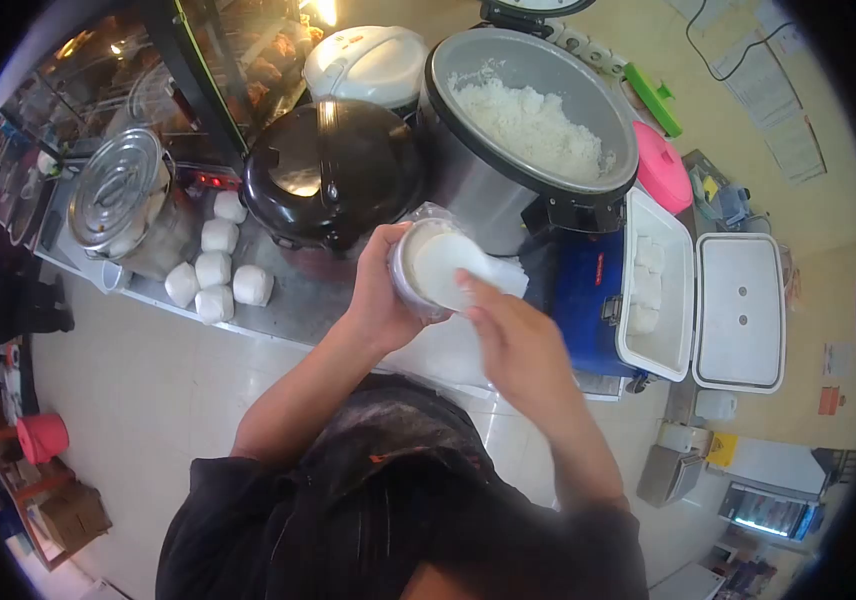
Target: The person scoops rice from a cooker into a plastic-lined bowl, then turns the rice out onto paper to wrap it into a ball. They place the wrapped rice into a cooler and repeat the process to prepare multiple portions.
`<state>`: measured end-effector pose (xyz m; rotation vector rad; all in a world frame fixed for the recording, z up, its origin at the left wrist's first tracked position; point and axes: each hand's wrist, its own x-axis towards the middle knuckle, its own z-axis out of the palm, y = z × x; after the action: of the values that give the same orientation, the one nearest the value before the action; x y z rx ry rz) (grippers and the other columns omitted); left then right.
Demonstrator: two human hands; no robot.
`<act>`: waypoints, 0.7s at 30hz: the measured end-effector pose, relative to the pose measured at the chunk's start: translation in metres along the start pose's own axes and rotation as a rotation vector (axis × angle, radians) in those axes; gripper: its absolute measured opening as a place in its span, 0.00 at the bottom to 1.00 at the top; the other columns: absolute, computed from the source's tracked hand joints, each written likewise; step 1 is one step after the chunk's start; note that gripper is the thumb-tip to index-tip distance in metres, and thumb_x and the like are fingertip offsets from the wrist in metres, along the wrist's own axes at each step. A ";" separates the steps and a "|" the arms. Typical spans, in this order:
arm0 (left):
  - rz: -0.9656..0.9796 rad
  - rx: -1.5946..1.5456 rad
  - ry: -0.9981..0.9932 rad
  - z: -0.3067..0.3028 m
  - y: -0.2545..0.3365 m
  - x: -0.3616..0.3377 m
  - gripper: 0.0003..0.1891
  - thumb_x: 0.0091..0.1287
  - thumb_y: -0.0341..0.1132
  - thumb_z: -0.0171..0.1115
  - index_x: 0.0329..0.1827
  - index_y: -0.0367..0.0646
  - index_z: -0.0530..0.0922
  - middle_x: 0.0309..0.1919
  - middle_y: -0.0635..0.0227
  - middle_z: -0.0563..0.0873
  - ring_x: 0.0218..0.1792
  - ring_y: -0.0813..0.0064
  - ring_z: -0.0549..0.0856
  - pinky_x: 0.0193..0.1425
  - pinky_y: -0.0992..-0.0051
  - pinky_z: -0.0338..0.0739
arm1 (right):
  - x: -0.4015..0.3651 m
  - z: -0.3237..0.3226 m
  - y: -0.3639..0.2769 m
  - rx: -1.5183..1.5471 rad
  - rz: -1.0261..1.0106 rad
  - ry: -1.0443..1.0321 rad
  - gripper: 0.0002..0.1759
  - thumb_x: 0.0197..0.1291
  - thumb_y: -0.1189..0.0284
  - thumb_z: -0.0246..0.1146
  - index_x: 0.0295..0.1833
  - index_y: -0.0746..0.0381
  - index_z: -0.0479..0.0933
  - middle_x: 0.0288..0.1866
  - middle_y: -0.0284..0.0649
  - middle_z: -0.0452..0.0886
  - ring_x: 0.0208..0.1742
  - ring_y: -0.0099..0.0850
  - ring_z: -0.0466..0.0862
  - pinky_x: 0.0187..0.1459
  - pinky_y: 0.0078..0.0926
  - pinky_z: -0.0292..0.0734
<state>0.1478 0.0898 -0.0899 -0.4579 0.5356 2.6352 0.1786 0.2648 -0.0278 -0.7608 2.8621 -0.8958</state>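
Carefully, I'm cupping the plastic-lined cup [404,278] inside my curled left grip [383,290] while my right grip [518,333], pinched around a white paddle [445,262], is holding that across its mouth, where pressing too hard could tip it.

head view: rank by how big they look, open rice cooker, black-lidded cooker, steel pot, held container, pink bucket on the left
1. open rice cooker
2. black-lidded cooker
3. steel pot
4. held container
5. pink bucket, farther away, so its true size is unsure
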 end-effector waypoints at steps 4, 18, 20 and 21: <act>0.065 0.132 0.057 -0.006 -0.007 -0.005 0.21 0.65 0.54 0.47 0.45 0.50 0.80 0.42 0.67 0.84 0.41 0.70 0.82 0.44 0.66 0.76 | 0.007 0.031 -0.007 0.123 0.132 -0.059 0.12 0.70 0.71 0.57 0.55 0.59 0.79 0.33 0.55 0.81 0.33 0.51 0.83 0.37 0.41 0.76; 0.241 0.105 0.099 -0.018 -0.009 -0.003 0.22 0.64 0.53 0.49 0.47 0.47 0.80 0.42 0.66 0.84 0.40 0.68 0.84 0.43 0.65 0.78 | 0.014 0.031 0.003 0.308 0.026 0.002 0.14 0.72 0.74 0.56 0.58 0.66 0.78 0.50 0.48 0.85 0.43 0.30 0.87 0.45 0.23 0.77; 0.226 0.006 0.069 -0.016 -0.005 -0.004 0.22 0.64 0.55 0.49 0.48 0.49 0.79 0.42 0.67 0.84 0.42 0.68 0.83 0.45 0.63 0.78 | 0.015 0.042 -0.001 0.362 0.045 -0.053 0.15 0.71 0.76 0.56 0.59 0.69 0.77 0.56 0.49 0.84 0.49 0.36 0.87 0.50 0.23 0.77; 0.214 -0.041 0.043 -0.017 -0.001 -0.006 0.22 0.64 0.55 0.49 0.48 0.49 0.79 0.42 0.67 0.84 0.44 0.68 0.83 0.46 0.62 0.77 | 0.016 0.041 0.005 0.231 -0.113 -0.022 0.15 0.70 0.76 0.56 0.59 0.70 0.77 0.57 0.49 0.83 0.50 0.35 0.87 0.51 0.23 0.78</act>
<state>0.1575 0.0811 -0.1025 -0.4961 0.5738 2.8509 0.1697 0.2390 -0.0632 -0.9041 2.6557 -1.1972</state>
